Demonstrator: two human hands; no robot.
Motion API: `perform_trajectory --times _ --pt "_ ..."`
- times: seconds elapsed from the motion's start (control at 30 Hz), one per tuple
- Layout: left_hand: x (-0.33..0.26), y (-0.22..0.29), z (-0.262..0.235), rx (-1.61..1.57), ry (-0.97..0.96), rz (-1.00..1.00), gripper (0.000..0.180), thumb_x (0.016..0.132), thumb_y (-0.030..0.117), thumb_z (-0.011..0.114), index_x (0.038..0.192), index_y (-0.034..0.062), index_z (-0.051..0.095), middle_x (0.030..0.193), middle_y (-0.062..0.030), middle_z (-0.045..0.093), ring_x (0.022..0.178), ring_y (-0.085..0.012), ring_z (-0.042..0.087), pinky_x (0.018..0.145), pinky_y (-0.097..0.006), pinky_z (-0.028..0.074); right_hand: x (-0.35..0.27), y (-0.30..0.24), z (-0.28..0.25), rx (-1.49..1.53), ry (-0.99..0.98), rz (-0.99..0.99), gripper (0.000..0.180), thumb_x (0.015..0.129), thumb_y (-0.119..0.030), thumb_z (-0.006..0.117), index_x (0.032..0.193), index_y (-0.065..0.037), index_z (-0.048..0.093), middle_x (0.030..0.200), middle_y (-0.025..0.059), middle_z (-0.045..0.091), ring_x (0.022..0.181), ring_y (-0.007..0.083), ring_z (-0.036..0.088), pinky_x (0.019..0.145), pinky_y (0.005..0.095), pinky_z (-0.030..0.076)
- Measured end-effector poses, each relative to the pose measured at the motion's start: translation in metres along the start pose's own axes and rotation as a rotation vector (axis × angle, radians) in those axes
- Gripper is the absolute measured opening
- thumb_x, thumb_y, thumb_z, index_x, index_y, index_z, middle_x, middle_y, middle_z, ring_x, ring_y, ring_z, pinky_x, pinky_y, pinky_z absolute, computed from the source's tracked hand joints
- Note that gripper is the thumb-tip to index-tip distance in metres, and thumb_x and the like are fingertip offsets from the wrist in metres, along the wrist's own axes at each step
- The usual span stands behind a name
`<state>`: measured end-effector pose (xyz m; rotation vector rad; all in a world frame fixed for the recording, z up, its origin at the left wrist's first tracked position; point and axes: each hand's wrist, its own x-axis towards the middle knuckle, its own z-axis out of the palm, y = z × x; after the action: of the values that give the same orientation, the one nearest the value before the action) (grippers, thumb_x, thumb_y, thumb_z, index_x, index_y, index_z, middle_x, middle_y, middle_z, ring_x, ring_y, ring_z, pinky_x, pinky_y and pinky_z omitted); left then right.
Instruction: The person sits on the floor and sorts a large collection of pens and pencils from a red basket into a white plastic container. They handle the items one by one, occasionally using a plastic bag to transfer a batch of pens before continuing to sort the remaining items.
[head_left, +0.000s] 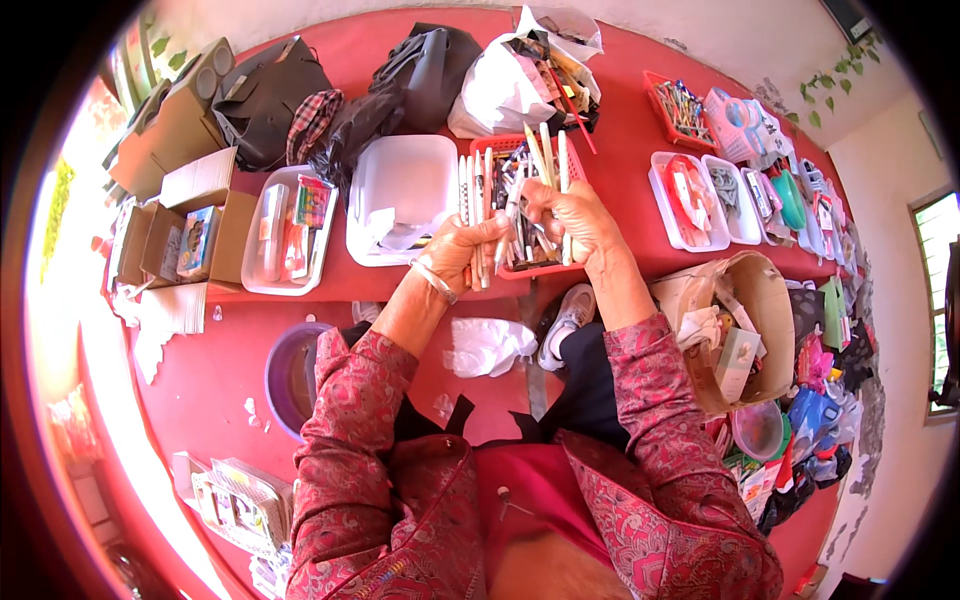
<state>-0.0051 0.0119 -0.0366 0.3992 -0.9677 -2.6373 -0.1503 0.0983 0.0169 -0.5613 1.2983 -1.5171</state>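
Note:
My left hand point(452, 248) is closed round a small bundle of slim, whitish pens point(479, 190), which stand upright out of the fist. My right hand point(580, 212) grips several long pale pens point(546, 152), their upper ends fanned apart. A whitish pen point(511, 215) slants between the two hands; which hand holds it I cannot tell. Both hands are over the near part of a red plastic basket point(545, 270) full of assorted pens, and they partly hide its contents.
Left of the basket stand a translucent tub point(405, 160), another tub point(264, 285) with packets and an open cardboard box point(228, 235). Bags line the back. White trays point(690, 243) lie right. Below are a purple basin point(290, 365) and a large carton point(770, 320).

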Motion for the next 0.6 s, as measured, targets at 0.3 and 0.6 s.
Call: perform_trajectory --times 0.3,0.6 --pt "-0.008 -0.001 0.009 -0.093 -0.047 -0.056 0.014 0.079 0.012 0.057 0.087 0.0004 0.052 0.064 -0.0073 0.056 0.046 -0.0093 0.049 0.040 -0.019 0.040 0.008 0.002 -0.010 0.056 -0.063 -0.037 0.012 0.075 -0.013 0.062 0.077 -0.004 0.053 0.056 0.0007 0.050 0.036 0.0021 0.036 0.033 0.0155 0.027" --pt "0.001 0.008 -0.009 -0.389 0.046 0.136 0.030 0.081 0.005 0.050 0.110 0.0011 0.044 0.072 -0.0034 0.050 0.052 -0.0063 0.041 0.044 -0.018 0.037 0.007 0.020 0.010 0.256 0.156 -0.093 0.014 0.075 -0.010 0.060 0.086 -0.003 0.054 0.067 0.0066 0.058 0.037 0.0029 0.036 0.033 0.0151 0.026"
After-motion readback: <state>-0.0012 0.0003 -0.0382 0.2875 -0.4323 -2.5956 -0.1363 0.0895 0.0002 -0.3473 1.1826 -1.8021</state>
